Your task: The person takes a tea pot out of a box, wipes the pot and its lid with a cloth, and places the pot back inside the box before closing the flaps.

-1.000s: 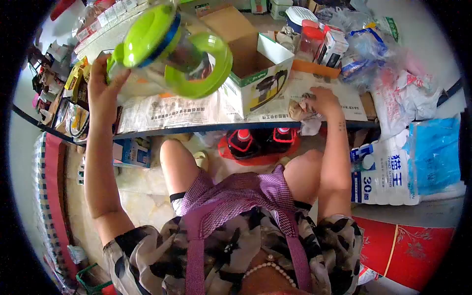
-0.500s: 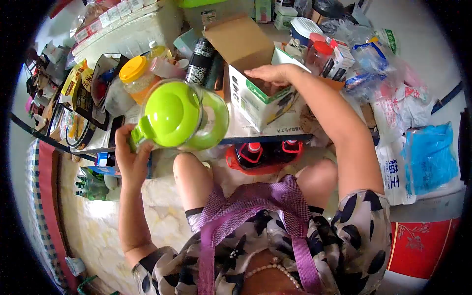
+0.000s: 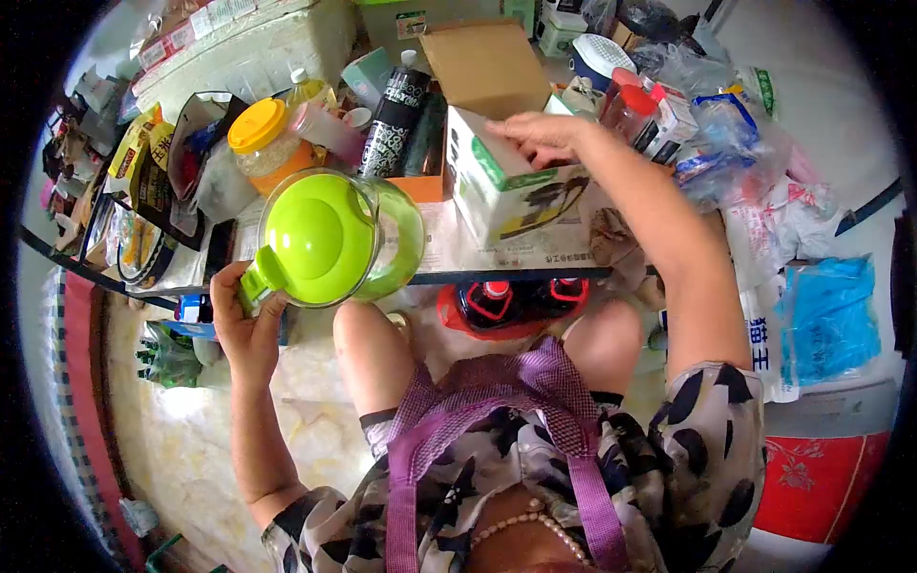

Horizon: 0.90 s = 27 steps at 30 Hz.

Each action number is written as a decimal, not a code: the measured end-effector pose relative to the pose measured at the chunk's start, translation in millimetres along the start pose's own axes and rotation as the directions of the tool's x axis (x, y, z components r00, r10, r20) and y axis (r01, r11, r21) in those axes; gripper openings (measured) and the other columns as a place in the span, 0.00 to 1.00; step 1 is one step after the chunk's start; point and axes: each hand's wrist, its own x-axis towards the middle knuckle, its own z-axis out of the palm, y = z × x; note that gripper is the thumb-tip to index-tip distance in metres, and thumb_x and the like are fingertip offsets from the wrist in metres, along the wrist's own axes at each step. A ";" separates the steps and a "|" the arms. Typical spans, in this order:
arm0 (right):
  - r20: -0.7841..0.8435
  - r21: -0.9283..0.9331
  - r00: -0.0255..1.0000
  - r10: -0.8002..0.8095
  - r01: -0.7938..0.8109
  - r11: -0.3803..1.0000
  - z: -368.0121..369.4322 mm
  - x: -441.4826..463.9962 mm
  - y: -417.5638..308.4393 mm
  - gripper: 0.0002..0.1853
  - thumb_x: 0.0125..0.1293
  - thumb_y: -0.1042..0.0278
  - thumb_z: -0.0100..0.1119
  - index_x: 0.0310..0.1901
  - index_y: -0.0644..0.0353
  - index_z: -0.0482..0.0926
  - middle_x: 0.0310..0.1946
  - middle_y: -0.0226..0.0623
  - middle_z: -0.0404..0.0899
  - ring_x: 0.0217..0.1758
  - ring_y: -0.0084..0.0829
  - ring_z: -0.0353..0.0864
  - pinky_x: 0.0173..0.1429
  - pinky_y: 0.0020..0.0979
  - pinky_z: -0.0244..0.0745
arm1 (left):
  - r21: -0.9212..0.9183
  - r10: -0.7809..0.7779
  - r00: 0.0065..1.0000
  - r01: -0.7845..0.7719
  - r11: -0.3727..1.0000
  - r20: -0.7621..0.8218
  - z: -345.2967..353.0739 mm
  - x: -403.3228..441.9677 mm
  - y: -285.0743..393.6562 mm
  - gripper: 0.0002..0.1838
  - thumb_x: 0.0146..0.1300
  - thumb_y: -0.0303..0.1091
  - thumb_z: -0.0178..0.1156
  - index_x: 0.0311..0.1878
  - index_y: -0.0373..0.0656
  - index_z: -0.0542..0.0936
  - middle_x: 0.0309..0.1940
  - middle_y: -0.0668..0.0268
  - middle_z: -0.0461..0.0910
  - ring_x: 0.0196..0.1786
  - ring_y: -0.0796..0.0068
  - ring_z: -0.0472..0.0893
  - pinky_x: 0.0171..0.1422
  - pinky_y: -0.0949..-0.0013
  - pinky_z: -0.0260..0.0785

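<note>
My left hand (image 3: 248, 320) is closed on the green tab at the lid of a clear pitcher (image 3: 334, 239), which has a green lid and green handle parts. The pitcher hangs tilted in front of the shelf edge. An open white and green carton (image 3: 492, 205) stands on the newspaper-covered shelf, its brown flap raised at the back. My right hand (image 3: 544, 138) is at the carton's opening, with its fingertips partly over and inside the rim. Whether those fingers hold anything is hidden.
An orange-lidded jar (image 3: 263, 143), a patterned black bottle (image 3: 394, 119) and a red-lidded jar (image 3: 630, 110) stand around the carton. Plastic bags (image 3: 793, 205) lie at the right. Dark bottles with red caps (image 3: 497, 301) sit below the shelf edge. A crumpled brown cloth (image 3: 611, 239) is right of the carton.
The pitcher has come down and nearer to me in my left hand. My right hand has left the crumpled cloth for the carton's opening, and the carton stands turned differently.
</note>
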 end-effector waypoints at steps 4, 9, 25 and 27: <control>-0.292 -0.001 0.922 -0.255 0.266 0.964 4.1 -21.3 -21.3 0.37 0.51 0.54 0.69 0.59 0.62 0.65 0.45 0.37 0.76 0.48 0.29 0.76 0.46 0.34 0.74 | 0.035 0.026 1.000 -0.026 0.999 0.000 -3.8 -0.1 5.4 0.24 0.51 0.26 0.66 0.50 0.39 0.68 0.43 0.67 0.70 0.46 0.77 0.70 0.53 0.74 0.62; -0.292 0.133 0.824 -0.486 0.538 0.833 57.7 -53.0 -55.1 0.40 0.57 0.53 0.64 0.64 0.67 0.57 0.59 0.42 0.65 0.59 0.30 0.67 0.61 0.28 0.64 | 0.003 0.005 0.998 -0.005 1.000 -0.061 -5.4 -3.1 7.4 0.24 0.51 0.24 0.66 0.51 0.39 0.68 0.43 0.67 0.70 0.46 0.77 0.70 0.54 0.74 0.63; 0.108 -0.994 0.727 -0.678 0.082 -0.071 133.8 -18.7 2.6 0.20 0.58 0.52 0.56 0.45 0.58 0.78 0.43 0.31 0.77 0.58 0.33 0.67 0.61 0.37 0.63 | -0.076 0.166 0.950 -0.192 0.978 -0.265 -20.1 19.8 44.5 0.25 0.51 0.21 0.65 0.53 0.38 0.68 0.46 0.66 0.70 0.49 0.76 0.71 0.56 0.74 0.62; 0.138 -0.989 0.559 -0.818 0.033 -0.144 131.7 -15.4 9.4 0.18 0.58 0.55 0.55 0.45 0.59 0.78 0.43 0.34 0.76 0.58 0.34 0.67 0.61 0.37 0.63 | -0.174 0.151 0.937 -0.214 0.961 -0.316 -1.7 37.1 57.1 0.26 0.50 0.21 0.64 0.53 0.37 0.68 0.46 0.66 0.71 0.49 0.76 0.71 0.56 0.74 0.63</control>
